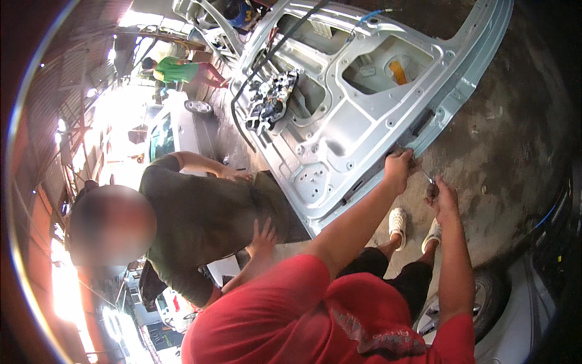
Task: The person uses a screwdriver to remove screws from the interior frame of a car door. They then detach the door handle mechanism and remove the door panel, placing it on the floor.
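My right hand (pixel 444 197) grips slim tool (pixel 430 179); left hand (pixel 400 170) at door panel (pixel 367 130) edge, grip unclear. Likely edge work; next needs steady alignment.

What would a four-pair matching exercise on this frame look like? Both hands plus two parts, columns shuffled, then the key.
Column 1
1. Person's left hand
2. Person's right hand
3. Door panel
4. Mechanical assembly

Column 2
A. Silver-grey, with large cutouts
B. Fingers around a slim metal piece, apart from the panel
C. Black and metallic, on the panel's face
D. Fingers at the panel's near edge

Pairs: 1-D, 2-B, 3-A, 4-C
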A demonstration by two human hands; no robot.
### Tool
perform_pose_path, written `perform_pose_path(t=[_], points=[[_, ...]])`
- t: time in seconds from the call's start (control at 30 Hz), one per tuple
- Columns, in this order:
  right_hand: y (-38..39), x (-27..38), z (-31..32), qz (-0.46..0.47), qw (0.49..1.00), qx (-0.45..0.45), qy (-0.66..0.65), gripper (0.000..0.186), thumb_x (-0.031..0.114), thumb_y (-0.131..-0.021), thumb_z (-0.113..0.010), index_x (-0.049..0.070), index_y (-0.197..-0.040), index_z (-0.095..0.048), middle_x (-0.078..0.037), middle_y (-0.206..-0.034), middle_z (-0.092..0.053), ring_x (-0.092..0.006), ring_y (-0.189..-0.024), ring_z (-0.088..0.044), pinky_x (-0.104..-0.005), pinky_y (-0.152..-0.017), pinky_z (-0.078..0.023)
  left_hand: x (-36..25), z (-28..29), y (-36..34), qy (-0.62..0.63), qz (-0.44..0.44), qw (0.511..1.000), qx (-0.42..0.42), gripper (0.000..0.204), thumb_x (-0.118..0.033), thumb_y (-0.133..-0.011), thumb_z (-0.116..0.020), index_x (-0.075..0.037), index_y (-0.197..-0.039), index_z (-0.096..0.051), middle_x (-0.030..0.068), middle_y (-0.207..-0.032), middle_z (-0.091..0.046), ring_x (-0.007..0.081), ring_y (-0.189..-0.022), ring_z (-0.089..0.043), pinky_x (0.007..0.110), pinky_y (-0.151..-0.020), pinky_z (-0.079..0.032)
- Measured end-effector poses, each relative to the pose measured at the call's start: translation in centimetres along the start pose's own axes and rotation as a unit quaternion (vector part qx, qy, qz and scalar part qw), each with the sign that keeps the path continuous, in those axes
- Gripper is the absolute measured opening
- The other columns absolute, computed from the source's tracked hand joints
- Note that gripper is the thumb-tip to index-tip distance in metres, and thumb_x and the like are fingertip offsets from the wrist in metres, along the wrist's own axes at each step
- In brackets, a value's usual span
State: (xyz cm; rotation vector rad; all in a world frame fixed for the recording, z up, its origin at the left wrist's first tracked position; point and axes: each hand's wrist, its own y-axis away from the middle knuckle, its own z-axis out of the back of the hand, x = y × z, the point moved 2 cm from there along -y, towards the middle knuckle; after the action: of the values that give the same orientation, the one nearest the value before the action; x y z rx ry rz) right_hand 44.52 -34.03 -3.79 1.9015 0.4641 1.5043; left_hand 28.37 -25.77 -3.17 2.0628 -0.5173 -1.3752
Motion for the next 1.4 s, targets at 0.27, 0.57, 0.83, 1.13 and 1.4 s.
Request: perform_pose_path(t=[0.27, 0.57, 0.83, 1.13, 1.4], points=[[0.1, -0.5, 0.4, 0.201, 0.913, -0.025, 0.355, 0.036, 0.036, -0.096, -0.061, 0.001, -0.102, -0.062, -0.017, -0.100, -0.064, -0.0385, -0.095, -0.060, -0.0470, -0.089, -0.045, 0.6, 0.3, 0.1, 0.039, 0.005, 0.999, -0.016, 0.018, -0.014, -0.099, -0.056, 0.000, -0.110, -0.057, 0.0091, -0.100, -0.059, 0.0273, -0.096, -0.066, 0.040, -0.085, -0.059], [2.6, 2.2, -0.1, 0.194, 0.955, -0.026, 0.224, 0.038, 0.034, -0.092, -0.066, -0.002, -0.104, -0.061, -0.015, -0.093, -0.066, -0.0317, -0.081, -0.063, -0.0441, -0.076, -0.052, -0.2, -0.3, 0.5, 0.024, -0.001, 1.000, -0.006, 0.015, -0.014, -0.098, -0.058, 0.000, -0.105, -0.057, 0.0087, -0.098, -0.059, 0.0268, -0.093, -0.066, 0.040, -0.086, -0.059], [0.9, 1.7, 0.5, 0.388, 0.799, -0.076, 0.453, 0.020, 0.019, -0.092, -0.060, -0.001, -0.098, -0.062, -0.013, -0.085, -0.062, -0.0329, -0.082, -0.059, -0.0486, -0.086, -0.046, -0.2, -0.7, 0.8, 0.037, -0.012, 0.999, -0.022, 0.017, -0.014, -0.099, -0.057, 0.002, -0.105, -0.059, 0.0088, -0.095, -0.060, 0.0273, -0.090, -0.068, 0.039, -0.077, -0.059], [-1.0, -1.7, 1.1, 0.312, 0.920, -0.106, 0.212, 0.024, 0.027, -0.094, -0.063, 0.003, -0.092, -0.061, -0.007, -0.082, -0.062, -0.0255, -0.081, -0.061, -0.0411, -0.073, -0.048, 0.6, -0.1, -0.9, -0.017, -0.049, 0.998, -0.018, 0.015, -0.013, -0.095, -0.060, 0.001, -0.099, -0.063, 0.0105, -0.088, -0.062, 0.0236, -0.077, -0.062, 0.039, -0.070, -0.054], [1.2, -0.1, 0.8, 0.391, 0.783, -0.146, 0.461, 0.020, 0.020, -0.086, -0.066, 0.003, -0.095, -0.059, -0.017, -0.099, -0.063, -0.0358, -0.099, -0.058, -0.0533, -0.092, -0.039, 0.1, 0.1, -0.4, 0.027, -0.016, 1.000, 0.001, 0.012, -0.011, -0.099, -0.055, 0.000, -0.104, -0.056, 0.0111, -0.097, -0.059, 0.0281, -0.090, -0.065, 0.042, -0.087, -0.058]])
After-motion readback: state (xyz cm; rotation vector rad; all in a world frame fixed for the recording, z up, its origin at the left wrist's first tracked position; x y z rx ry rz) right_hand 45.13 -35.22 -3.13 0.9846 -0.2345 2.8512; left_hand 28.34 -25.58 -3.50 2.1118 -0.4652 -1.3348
